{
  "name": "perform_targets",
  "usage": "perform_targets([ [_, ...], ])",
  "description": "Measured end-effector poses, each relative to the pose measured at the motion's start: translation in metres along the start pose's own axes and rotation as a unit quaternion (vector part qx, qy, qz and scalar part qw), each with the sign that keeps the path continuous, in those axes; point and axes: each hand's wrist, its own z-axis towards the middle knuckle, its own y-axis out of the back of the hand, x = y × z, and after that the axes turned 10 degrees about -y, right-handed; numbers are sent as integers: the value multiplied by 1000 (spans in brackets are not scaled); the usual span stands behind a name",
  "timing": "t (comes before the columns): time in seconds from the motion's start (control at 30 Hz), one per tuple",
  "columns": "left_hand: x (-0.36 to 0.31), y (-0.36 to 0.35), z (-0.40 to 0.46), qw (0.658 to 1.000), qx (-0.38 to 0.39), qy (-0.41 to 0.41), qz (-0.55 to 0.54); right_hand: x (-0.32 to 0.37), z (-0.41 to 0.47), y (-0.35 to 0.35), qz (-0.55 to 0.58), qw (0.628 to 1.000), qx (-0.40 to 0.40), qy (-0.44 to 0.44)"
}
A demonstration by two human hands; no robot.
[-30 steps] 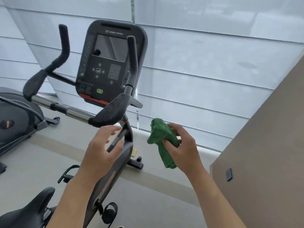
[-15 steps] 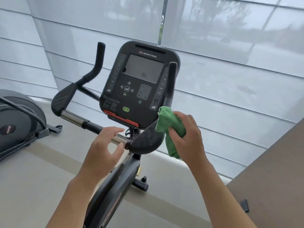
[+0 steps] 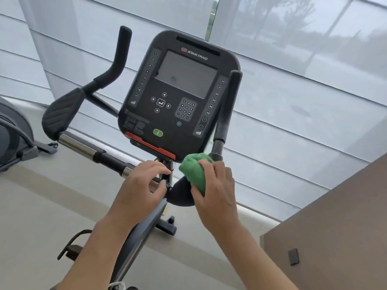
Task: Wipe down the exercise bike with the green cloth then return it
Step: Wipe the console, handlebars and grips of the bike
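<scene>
The wiping step is judged to be in hand. One green cloth (image 3: 195, 174) is bunched in the grip of the right hand (image 3: 215, 189) and pressed on the right elbow pad (image 3: 180, 195) of the one exercise bike (image 3: 178, 97), at 6 o'clock of the console. The left hand (image 3: 140, 189), fingers loosely curled, is rested at the crossbar, nothing seen held. Strokes along the pad and upright handle are called for next.

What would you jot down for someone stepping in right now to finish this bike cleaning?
Right hand grips the bunched green cloth, pressing it on the right elbow pad of the exercise bike.
Left hand holds nothing; its loosely curled fingers hover at the handlebar by the stem.
Done: cloth brought to the bike, wiping just starting.
Left: upright grips, left elbow pad, bar, console, the rest of the bike, then return the cloth.
</scene>
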Motion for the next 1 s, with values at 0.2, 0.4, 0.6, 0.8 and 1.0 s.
perform_targets([
  [0.2, 19, -17, 11, 994, -8, -3, 110, -11, -2, -15, -23, 999, -31, 17],
  [0.4, 21, -29, 8, 991, -34, 9, 131, -20, 70, -12, 5, 997, -74, -2],
  [0.6, 21, -22, 8, 994, -13, 7, 110, -23, 148, -16, 27, 993, -64, -93],
  [0.8, 19, -17, 8, 996, -12, 1, 91, -25, 110, -9, 41, 993, -18, -109],
  [1.0, 19, -17, 8, 996, -11, 1, 86, 2, 23, -2, 40, 999, 18, -27],
])
